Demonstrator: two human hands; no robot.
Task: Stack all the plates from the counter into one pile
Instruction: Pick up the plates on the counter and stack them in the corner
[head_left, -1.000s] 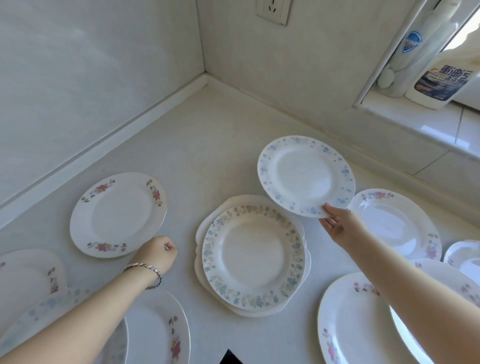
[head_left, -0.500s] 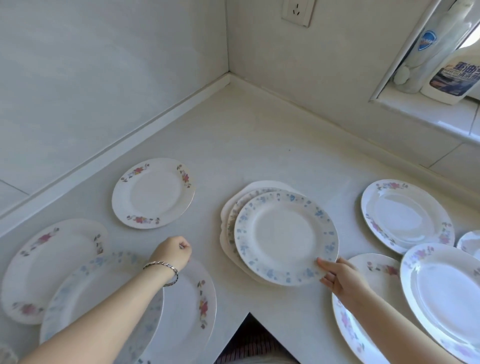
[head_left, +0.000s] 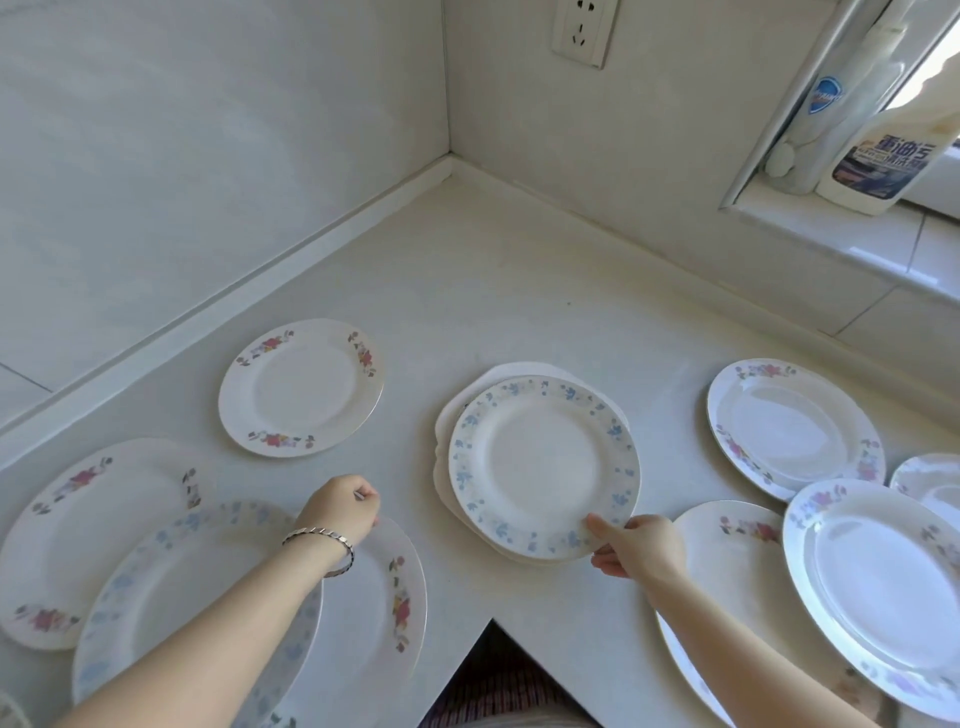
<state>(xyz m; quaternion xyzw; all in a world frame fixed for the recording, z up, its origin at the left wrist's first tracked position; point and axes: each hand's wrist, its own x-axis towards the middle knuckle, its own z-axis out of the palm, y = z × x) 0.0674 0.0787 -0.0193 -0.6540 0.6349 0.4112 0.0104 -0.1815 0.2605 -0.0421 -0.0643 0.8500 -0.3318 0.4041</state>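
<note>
**Plate lands on the pile.** A blue-flowered plate (head_left: 543, 467), held in the air above the counter (head_left: 519, 291) a second ago, now lies flat on top of the central pile (head_left: 444, 499). It covers the green-rimmed plate that showed there before.

The person's right hand (head_left: 636, 545) pinches its near rim, thumb on top and fingers tucked beneath, so the plate appears set down but not yet released. It sits a little toward the near right of the scalloped white plate (head_left: 467, 395) at the bottom, whose edge shows along the far left.

The left hand (head_left: 340, 506), a bracelet (head_left: 322, 540) at the wrist, is curled in a fist with nothing in it. It hangs over the far rim of a red-flowered plate (head_left: 376, 597) at the near left, and whether it touches cannot be made out.

The pile appears three plates high, and the job is far from done. Four plates lie loose on the left of the counter and at least four on the right, some overlapping. Letting go and picking another looks the likely next step.
</note>
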